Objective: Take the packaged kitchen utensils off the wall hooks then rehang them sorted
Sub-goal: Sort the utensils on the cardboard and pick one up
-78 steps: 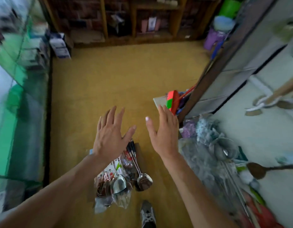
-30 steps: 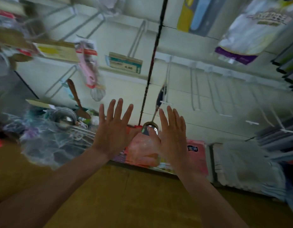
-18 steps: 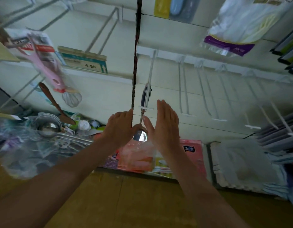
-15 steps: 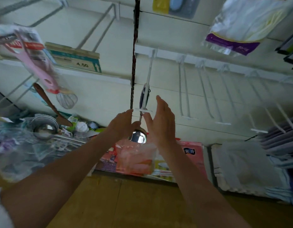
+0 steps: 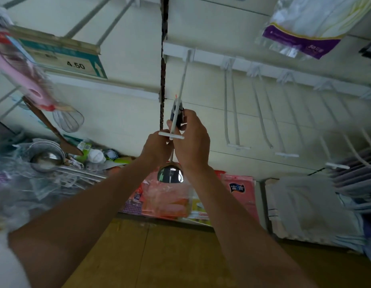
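While ladle hangs at outer end of white wall hook, right hand wraps its dark handle; left hand curled beside shaft below hook's crossbar, grasp not discernible.

Both arms are raised and converge at the centre of the frame. The left forearm enters from the lower left corner, bare below a white sleeve, and rises diagonally to the right. The right forearm enters from the lower right and rises to the left. The two hands touch, side by side. The right hand sits slightly higher, back toward the camera, thumb and fingers curled round the dark handle end of a ladle. The left hand is curled, knuckles toward the camera; its fingertips are hidden, so contact cannot be confirmed.
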`<control>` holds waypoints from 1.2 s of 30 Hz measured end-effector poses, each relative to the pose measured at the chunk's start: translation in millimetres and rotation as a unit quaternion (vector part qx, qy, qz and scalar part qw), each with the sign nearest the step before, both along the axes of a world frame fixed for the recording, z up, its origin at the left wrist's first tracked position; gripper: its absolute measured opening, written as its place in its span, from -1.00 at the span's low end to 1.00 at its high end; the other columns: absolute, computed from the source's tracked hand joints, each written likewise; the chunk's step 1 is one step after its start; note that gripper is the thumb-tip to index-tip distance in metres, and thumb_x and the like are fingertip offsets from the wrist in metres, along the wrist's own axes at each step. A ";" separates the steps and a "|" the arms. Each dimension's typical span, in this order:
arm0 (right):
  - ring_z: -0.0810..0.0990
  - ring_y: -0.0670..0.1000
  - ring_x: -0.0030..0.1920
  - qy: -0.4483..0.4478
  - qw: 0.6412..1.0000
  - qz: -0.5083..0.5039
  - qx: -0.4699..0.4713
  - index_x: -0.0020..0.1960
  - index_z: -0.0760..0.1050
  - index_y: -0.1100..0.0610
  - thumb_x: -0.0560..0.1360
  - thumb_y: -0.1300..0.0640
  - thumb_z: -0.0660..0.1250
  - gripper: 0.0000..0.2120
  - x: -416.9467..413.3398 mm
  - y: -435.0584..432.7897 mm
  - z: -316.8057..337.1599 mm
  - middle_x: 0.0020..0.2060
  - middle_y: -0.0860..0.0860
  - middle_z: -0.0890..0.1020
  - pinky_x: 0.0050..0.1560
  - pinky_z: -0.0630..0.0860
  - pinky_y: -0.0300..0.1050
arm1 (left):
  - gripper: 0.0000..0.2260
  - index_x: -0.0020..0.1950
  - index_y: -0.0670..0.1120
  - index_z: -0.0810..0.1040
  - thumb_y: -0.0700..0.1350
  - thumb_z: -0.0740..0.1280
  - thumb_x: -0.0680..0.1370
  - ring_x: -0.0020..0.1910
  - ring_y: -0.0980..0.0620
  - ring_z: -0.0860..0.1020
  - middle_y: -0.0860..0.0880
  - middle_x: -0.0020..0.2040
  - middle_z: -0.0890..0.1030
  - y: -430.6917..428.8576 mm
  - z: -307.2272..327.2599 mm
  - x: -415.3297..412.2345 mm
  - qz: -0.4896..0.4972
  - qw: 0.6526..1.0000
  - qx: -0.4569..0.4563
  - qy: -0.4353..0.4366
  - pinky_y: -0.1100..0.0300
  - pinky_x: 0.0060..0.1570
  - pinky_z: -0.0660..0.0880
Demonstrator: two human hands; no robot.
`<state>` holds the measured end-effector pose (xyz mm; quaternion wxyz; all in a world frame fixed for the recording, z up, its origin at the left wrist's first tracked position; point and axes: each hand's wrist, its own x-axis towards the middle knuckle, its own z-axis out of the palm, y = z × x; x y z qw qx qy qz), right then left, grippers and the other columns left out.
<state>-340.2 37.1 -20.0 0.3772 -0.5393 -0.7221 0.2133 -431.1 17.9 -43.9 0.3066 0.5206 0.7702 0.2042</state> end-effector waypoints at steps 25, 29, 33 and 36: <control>0.60 -0.14 -0.05 0.022 1.000 0.000 -0.022 0.30 0.49 0.10 0.53 -0.06 0.42 -0.59 22.2 -140.2 30.3 0.05 -0.08 0.66 -0.10 0.43 -0.38 | -0.78 0.10 -0.13 0.59 -0.05 0.21 0.62 -0.09 0.00 0.64 -0.05 -0.04 0.69 -153.1 27.0 10.7 -0.019 0.988 0.123 -0.086 -0.06 -0.05 0.58; 0.60 -0.12 -0.07 0.024 0.999 0.018 -0.012 0.27 0.52 0.09 0.53 -0.06 0.41 -0.62 5.0 -168.6 42.6 0.03 -0.07 0.66 -0.08 0.51 -0.28 | -0.63 0.11 -0.09 0.58 0.14 0.20 0.52 -0.06 0.05 0.64 0.01 -0.03 0.68 -192.6 38.4 -5.4 0.006 0.980 0.127 -0.152 -0.06 -0.03 0.58; 0.56 -0.16 -0.12 0.028 0.998 0.049 -0.035 0.27 0.51 0.02 0.53 -0.09 0.39 -0.64 -25.1 -195.3 61.5 0.00 -0.11 0.65 -0.12 0.45 -0.34 | -0.82 0.13 -0.06 0.59 -0.05 0.29 0.59 -0.03 0.12 0.62 0.06 -0.01 0.66 -233.0 51.7 -29.0 0.059 0.975 0.118 -0.178 0.01 0.05 0.57; 0.57 -0.14 -0.14 0.037 0.996 0.076 -0.007 0.24 0.53 0.05 0.52 -0.07 0.41 -0.65 -58.7 -218.3 78.6 -0.02 -0.08 0.65 -0.09 0.49 -0.25 | -0.92 0.04 -0.08 0.58 -0.16 0.32 0.57 -0.01 -0.02 0.62 -0.02 -0.04 0.66 -262.0 61.4 -56.8 0.087 0.977 0.111 -0.163 -0.04 0.07 0.54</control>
